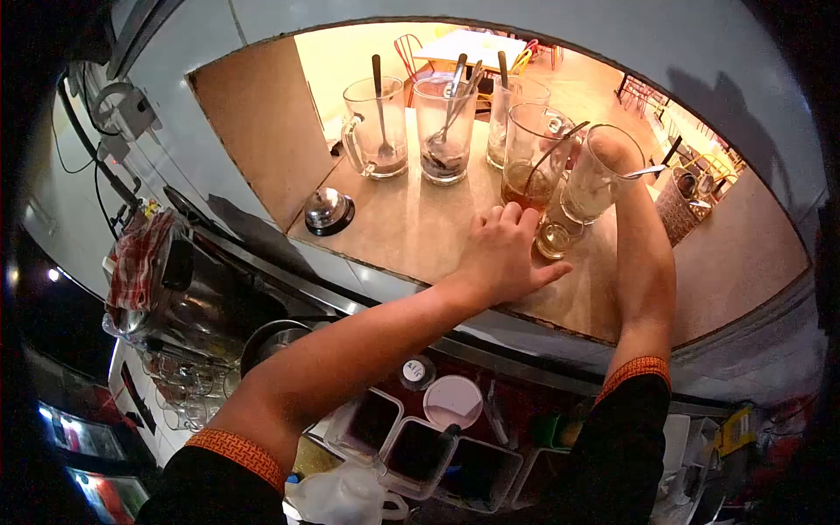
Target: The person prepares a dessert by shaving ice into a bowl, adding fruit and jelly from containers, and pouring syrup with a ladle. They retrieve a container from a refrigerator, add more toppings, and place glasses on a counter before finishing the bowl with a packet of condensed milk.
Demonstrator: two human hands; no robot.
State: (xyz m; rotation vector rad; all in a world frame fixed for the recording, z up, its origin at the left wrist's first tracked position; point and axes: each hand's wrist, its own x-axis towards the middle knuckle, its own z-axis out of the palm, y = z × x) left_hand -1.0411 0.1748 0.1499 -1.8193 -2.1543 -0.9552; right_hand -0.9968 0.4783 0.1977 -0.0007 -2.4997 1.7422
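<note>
Both my arms reach through a serving hatch onto a brown counter [411,236]. My left hand [503,254] lies on the counter, its fingers curled against the base of a tall glass [529,162] that holds brown liquid and a spoon. Its thumb points toward a small short glass [555,238]. My right hand [617,153] grips a tilted glass [591,188] with pale liquid at the bottom and a spoon sticking out to the right. The two glasses touch at their rims.
Three more glass mugs with spoons [376,131] [444,131] [506,118] stand at the back of the counter. A service bell [328,210] sits left. Below the hatch are dark containers [411,446], a white lid [453,402], a metal pot [206,297] and a red checked cloth [140,258].
</note>
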